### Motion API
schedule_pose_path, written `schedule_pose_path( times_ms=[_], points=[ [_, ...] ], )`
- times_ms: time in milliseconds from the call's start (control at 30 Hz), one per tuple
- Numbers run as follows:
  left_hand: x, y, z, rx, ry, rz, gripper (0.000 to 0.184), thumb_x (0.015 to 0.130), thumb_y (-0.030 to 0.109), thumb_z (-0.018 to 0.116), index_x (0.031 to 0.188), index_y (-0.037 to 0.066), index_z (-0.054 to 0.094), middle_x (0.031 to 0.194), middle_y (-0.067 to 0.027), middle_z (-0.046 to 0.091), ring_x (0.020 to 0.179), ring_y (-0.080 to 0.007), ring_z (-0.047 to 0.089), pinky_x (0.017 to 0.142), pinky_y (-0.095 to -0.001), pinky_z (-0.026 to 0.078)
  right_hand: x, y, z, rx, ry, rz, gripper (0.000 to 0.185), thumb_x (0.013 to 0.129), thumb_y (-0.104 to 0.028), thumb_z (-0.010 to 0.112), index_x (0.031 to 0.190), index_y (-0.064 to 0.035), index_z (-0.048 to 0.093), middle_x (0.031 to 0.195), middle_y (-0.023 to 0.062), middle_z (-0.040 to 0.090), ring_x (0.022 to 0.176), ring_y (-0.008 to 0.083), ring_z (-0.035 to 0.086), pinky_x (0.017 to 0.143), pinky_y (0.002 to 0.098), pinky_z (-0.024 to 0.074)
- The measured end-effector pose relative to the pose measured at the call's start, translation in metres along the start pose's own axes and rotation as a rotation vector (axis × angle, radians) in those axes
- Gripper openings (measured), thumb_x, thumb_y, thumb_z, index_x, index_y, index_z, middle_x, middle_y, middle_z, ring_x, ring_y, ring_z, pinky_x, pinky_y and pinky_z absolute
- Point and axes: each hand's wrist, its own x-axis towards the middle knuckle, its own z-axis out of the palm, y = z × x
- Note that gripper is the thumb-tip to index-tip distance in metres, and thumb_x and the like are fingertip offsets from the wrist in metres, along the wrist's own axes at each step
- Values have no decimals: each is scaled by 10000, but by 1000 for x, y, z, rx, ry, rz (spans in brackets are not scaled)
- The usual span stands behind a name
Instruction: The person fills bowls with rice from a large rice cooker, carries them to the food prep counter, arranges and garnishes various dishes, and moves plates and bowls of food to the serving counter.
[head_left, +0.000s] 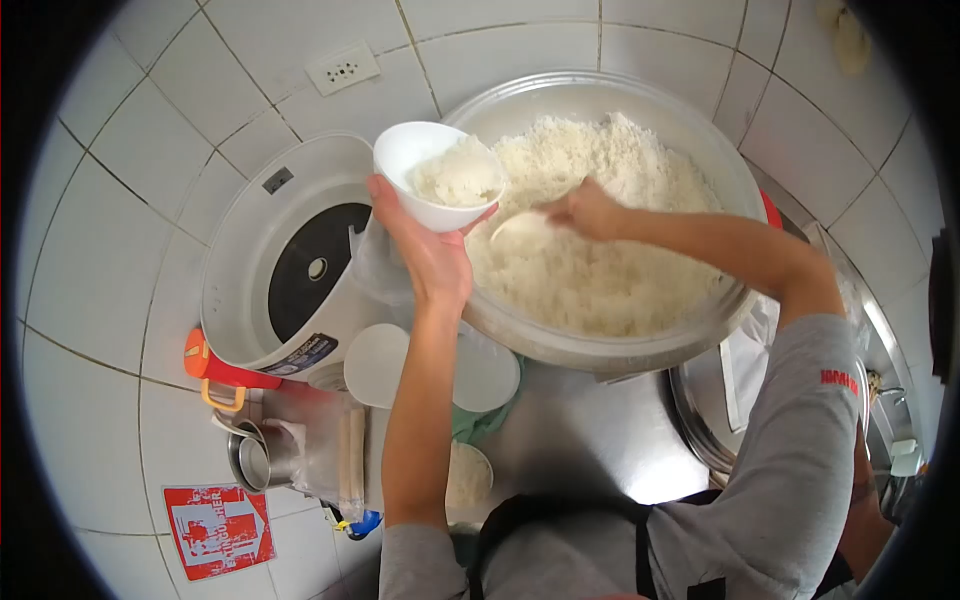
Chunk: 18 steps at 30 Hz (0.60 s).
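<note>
My left hand (432,255) holds a white bowl (397,150) from below, tilted, with a clump of cooked rice (462,178) inside. It is raised over the left rim of a large metal pot (600,352) heaped with cooked rice (620,265). Over the pot, my right hand (590,210) is closed around a pale rice paddle (522,232). The paddle's blade is down at the rice and partly blurred by motion; its handle is mostly hidden by the fingers.
Left of the pot stands a large container (235,290) with a black disc inside. Nearer me are round white containers or lids (377,365), a bowl holding rice (468,475) and a metal cup (268,455). Part of another person's arm (866,520) shows at right.
</note>
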Motion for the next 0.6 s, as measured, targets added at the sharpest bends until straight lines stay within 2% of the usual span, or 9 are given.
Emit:
schedule_pose_path(
  times_ms=[33,133,233,367,433,533,600],
  points=[
    [0,1,0,7,-1,-6,756,815,676,273,1295,92,245,1265,-117,356,1144,-276,422,786,-474,479,2,-5,1,44,-4,-46,304,876,-223,498,1176,-202,542,802,32,646,746,171,553,819,375,280],
    [0,-1,0,-6,2,0,747,819,671,270,1293,94,243,1263,-117,357,1141,-277,425,778,-471,482,-9,-1,-3,162,57,-403,286,868,-194,512,1150,-197,558,758,20,639,720,170,543,792,347,276],
    [-1,-1,2,43,26,13,739,822,666,272,1294,99,239,1265,-118,355,1142,-276,427,775,-472,484,-22,-5,-2,175,-14,-454,274,864,-190,520,1133,-179,571,782,7,641,729,152,536,783,340,270],
    [1,-3,1,40,47,-18,742,822,661,280,1295,91,231,1269,-124,353,1147,-285,422,803,-492,466,-48,2,-24,149,-159,-465,252,855,-184,539,1103,-162,582,769,19,616,717,155,521,766,337,264],
    [0,-3,3,45,74,-22,743,824,657,284,1296,86,227,1271,-126,353,1149,-290,420,813,-497,459,-70,3,-28,185,-217,-429,242,855,-184,536,1090,-158,588,800,24,629,737,161,527,778,335,265],
    [0,-2,3,54,3,-28,735,828,647,290,1293,80,236,1268,-127,360,1146,-289,423,825,-491,455,-88,4,-32,330,-296,-306,255,848,-160,531,1098,-149,582,768,39,615,726,190,526,810,368,259],
    [1,-1,5,56,18,-41,736,823,649,298,1290,82,250,1261,-126,373,1140,-284,431,819,-485,458,-94,3,-39,303,-399,-260,185,839,-160,530,1011,-122,587,737,47,597,721,184,531,796,362,292]
  ],
)
